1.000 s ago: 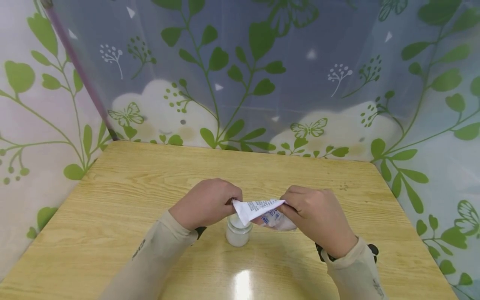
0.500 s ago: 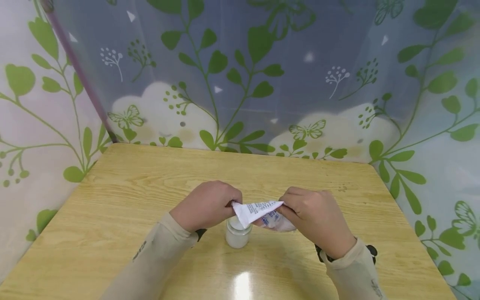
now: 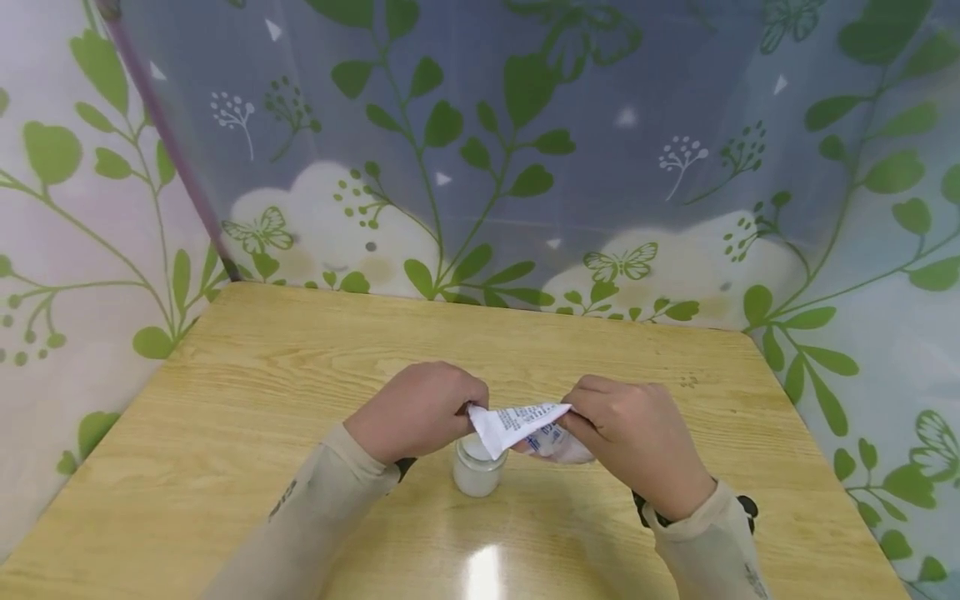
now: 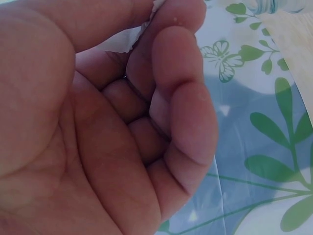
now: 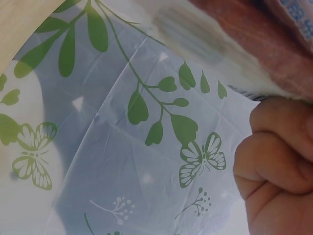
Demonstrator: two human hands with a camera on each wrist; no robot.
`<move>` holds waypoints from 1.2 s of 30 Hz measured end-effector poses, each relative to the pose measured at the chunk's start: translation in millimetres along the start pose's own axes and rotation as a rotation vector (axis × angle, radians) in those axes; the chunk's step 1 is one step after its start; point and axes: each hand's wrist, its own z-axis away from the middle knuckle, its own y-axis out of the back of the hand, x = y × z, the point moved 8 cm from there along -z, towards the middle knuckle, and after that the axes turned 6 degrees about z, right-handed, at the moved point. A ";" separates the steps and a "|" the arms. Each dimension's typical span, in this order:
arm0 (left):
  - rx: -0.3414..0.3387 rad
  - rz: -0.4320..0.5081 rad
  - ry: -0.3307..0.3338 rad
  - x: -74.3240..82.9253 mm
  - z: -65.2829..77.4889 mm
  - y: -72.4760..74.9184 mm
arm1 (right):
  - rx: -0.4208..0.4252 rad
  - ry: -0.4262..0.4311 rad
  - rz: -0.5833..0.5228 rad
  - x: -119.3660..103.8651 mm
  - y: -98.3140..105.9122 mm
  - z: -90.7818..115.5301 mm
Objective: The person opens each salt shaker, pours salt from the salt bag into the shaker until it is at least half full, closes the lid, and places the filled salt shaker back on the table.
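Note:
A small printed packet [image 3: 517, 427], white on its upper side with a blue-lettered, partly see-through lower part, is stretched between both hands. My left hand [image 3: 422, 413] pinches its left corner; in the left wrist view a scrap of white packet [image 4: 122, 41] shows between thumb and curled fingers. At the other end my right hand [image 3: 633, 437] grips the packet's top edge. Its bulging, reddish-brown side [image 5: 244, 44] fills the upper right of the right wrist view. Under the packet's left corner stands a glass jar [image 3: 477, 477] with whitish contents, its mouth partly covered from view.
The jar stands on a wooden table [image 3: 300, 342]. Patterned sheets with leaves and butterflies [image 3: 465, 150] rise along the table's back and both sides. Light glares off the table in front of the jar.
The head view has shifted slightly. Both hands keep their hold on the packet above the jar, which stays where it was.

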 end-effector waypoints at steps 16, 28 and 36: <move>-0.006 -0.020 -0.013 1.2 -0.4 -2.0 | -0.006 0.006 0.011 -1.1 -1.7 0.1; -0.014 0.000 -0.011 2.6 0.4 -2.4 | -0.008 0.007 0.003 -1.9 -1.0 0.8; -0.004 0.004 -0.015 3.0 -0.5 -1.1 | -0.002 0.006 0.003 -1.6 0.6 0.8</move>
